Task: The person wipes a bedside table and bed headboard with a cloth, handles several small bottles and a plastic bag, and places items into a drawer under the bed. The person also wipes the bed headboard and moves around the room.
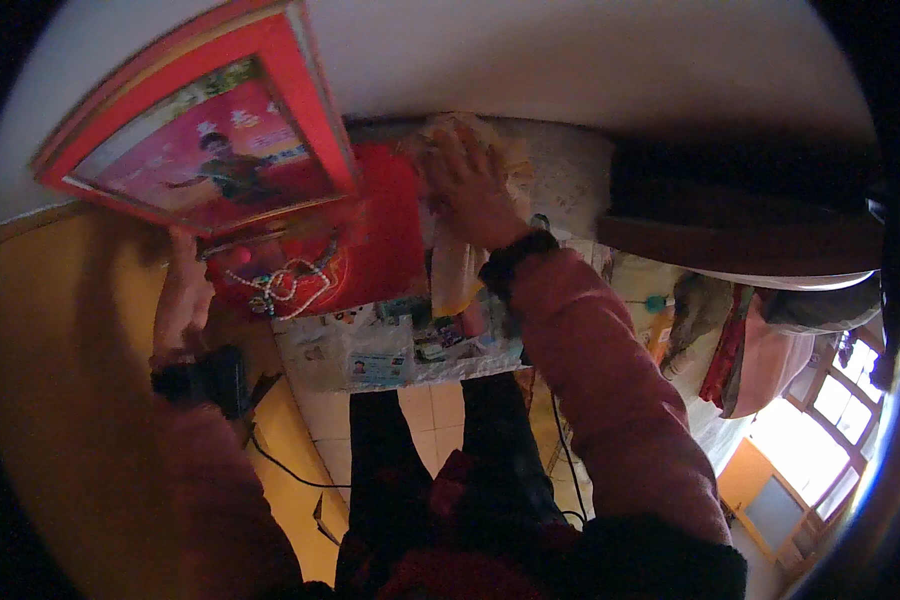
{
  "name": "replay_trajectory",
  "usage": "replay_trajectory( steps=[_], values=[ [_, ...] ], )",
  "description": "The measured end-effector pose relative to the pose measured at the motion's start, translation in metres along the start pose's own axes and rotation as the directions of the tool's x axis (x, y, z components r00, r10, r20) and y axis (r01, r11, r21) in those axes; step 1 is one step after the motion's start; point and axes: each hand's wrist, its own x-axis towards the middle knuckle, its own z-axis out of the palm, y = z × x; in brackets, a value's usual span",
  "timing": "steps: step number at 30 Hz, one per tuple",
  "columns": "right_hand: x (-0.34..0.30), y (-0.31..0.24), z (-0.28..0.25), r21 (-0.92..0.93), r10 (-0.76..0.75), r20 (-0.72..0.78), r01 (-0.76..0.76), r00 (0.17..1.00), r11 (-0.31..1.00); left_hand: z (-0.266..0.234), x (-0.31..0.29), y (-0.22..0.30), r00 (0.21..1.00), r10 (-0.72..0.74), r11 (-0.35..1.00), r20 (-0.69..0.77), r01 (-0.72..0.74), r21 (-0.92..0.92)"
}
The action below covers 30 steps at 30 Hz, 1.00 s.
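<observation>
My right hand (467, 190) lies on a beige cloth (455, 283), its fingers stretched out and a little apart. The cloth bunches past my fingertips and trails toward me over the table covering. My left hand (182, 292) is at the left edge of a red flat item (395, 240), just below the lower corner of a red picture frame (322, 120). Its fingers are mostly hidden there, so their grip does not show. The frame stands tilted above the table. A white beaded necklace (288, 283) rests on the red item.
Cards and photos (378, 367) lie along the table's near edge under a clear cover. A dark, flat-edged object (740, 245) juts in at the right. Beyond it are piled fabrics (770, 355) and a bright window (800, 440). Black cables (300, 482) hang below the table.
</observation>
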Motion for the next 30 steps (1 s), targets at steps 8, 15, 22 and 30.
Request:
replay_trajectory(
  steps=[8,15,22,30],
  values=[
    [-0.056,0.091,0.021,-0.090,0.237,0.009,-0.235,0.971,0.968,0.005,0.006,0.001,0.997,0.060,0.998,-0.050,-0.061,-0.027],
    [-0.082,0.115,0.050,-0.454,0.658,-0.017,-0.592,0.753,0.666,0.004,0.007,-0.005,0.989,0.144,0.952,0.014,-0.135,-0.276],
    [-0.101,-0.035,0.041,0.011,0.505,-0.011,-0.505,0.863,0.863,-0.007,0.010,-0.009,0.999,0.044,0.991,-0.001,-0.044,-0.130],
    [-0.122,0.001,0.035,-0.155,0.380,0.158,-0.357,0.912,0.921,0.026,-0.003,0.027,1.000,-0.027,0.984,0.004,0.027,-0.175]
  ],
)
